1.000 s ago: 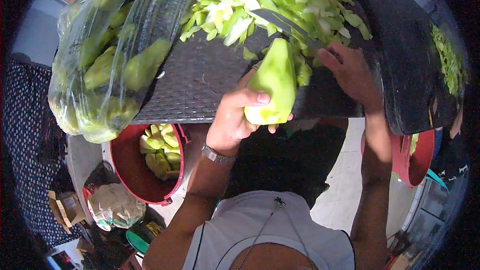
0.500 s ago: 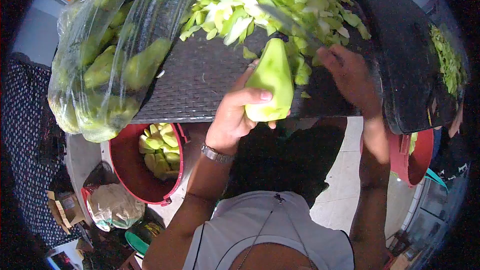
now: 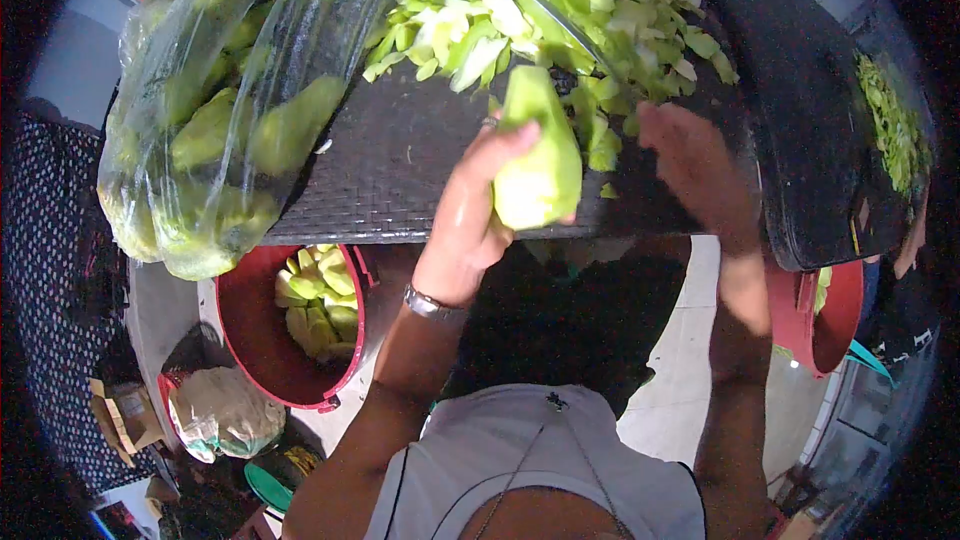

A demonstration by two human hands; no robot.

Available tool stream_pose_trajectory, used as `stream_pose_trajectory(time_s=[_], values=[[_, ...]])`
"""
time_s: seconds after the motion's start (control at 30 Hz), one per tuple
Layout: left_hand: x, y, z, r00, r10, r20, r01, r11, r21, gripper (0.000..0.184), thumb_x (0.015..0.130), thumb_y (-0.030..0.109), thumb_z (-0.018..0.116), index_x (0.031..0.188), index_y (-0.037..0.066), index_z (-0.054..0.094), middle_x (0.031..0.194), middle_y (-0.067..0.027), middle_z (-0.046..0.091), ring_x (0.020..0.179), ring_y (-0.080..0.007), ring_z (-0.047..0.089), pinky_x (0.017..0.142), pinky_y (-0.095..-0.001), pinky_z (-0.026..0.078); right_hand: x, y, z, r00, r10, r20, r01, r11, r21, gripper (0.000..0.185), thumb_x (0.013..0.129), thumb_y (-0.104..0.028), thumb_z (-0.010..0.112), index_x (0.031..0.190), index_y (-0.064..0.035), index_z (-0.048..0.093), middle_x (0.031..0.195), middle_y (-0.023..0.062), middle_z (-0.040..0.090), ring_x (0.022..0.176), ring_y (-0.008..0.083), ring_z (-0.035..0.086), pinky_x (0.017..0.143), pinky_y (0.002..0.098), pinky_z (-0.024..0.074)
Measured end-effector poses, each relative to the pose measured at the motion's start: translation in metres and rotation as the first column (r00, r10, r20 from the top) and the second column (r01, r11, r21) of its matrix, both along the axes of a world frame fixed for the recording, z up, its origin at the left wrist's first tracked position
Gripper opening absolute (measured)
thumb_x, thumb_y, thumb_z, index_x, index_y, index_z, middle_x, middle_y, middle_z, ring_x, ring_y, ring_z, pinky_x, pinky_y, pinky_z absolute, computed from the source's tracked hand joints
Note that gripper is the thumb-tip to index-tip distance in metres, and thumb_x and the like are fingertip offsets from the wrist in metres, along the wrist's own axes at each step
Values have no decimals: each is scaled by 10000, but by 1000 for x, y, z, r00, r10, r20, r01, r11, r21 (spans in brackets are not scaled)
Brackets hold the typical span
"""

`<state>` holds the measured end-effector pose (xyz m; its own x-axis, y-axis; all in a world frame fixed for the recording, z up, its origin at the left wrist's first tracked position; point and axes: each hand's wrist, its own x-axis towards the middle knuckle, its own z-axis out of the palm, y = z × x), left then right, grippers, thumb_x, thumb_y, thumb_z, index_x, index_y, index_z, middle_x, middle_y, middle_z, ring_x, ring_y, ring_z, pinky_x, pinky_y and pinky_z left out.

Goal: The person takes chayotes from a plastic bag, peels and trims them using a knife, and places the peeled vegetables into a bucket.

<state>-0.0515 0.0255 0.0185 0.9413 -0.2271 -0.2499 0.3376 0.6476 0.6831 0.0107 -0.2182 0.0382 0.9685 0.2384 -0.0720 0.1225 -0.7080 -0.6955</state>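
A peeled green papaya (image 3: 540, 160), pale and faceted, stands over the front of the dark woven tabletop (image 3: 400, 160). My left hand (image 3: 485, 175) is wrapped round its left side, thumb across the front; the fingers behind are mostly hidden. On the right, my right hand (image 3: 690, 155) is closed on a knife (image 3: 565, 25), whose blade points up and left over the peelings; its handle is hidden in the fist. The blade is apart from the papaya. Loose green peelings (image 3: 480, 10) are heaped on the table just beyond both hands.
A clear plastic bag (image 3: 225, 140) of unpeeled green papayas lies at the table's left. Below it, a red bucket (image 3: 230, 340) holds peeled pieces. Another red bucket (image 3: 840, 315) stands right, beneath a dark surface (image 3: 810, 140) with more peelings (image 3: 890, 120).
My left hand has turned the papaya and raised it slightly, and the thumb sits higher on it. The knife has shifted a little, still over the peelings.
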Motion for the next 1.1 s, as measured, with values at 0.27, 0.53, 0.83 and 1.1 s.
stream_pose_trajectory(time_s=[0.27, 0.53, 0.83, 1.1], values=[[12, -13, -10, 986, 155, 65, -154, 988, -19, 432, 962, 355, 647, 1274, 107, 479, 1077, -92, 633, 925, -228, 688, 675, -431, 622, -34, 64, 3, 956, -231, 181, 190, 957, 221, 378, 909, -393, 754, 902, -38, 622, 705, 9, 556, 664, 109, 481, 617, 304, 413], [15, -4, -2, 944, 310, -113, -322, 940, -116, 457, 945, 423, 642, 1218, 59, 596, 1036, -135, 704, 896, -284, 712, 784, -440, 592, -24, 52, -2, 984, -146, 99, 125, 972, 197, 539, 967, -539, 615, 933, -2, 623, 764, 166, 670, 712, 315, 681, 677, 421, 525], [32, 15, 1, 937, 342, -72, -349, 916, -195, 370, 921, 295, 639, 1192, 47, 611, 1048, -149, 707, 924, -302, 705, 827, -451, 583, -65, 51, 4, 945, 121, -303, 128, 717, 685, 688, 1023, -705, 279, 971, -89, 581, 490, -39, 418, 363, 60, 353, 346, 255, 259], [31, 9, -12, 980, 188, -64, -197, 879, -433, 277, 999, 272, 567, 1092, 19, 629, 957, -158, 703, 856, -310, 705, 804, -472, 594, -9, 46, 5, 856, 58, -514, 444, 425, 789, 801, 872, -869, 408, 987, -96, 588, 494, -40, 391, 354, 69, 355, 349, 246, 299]])
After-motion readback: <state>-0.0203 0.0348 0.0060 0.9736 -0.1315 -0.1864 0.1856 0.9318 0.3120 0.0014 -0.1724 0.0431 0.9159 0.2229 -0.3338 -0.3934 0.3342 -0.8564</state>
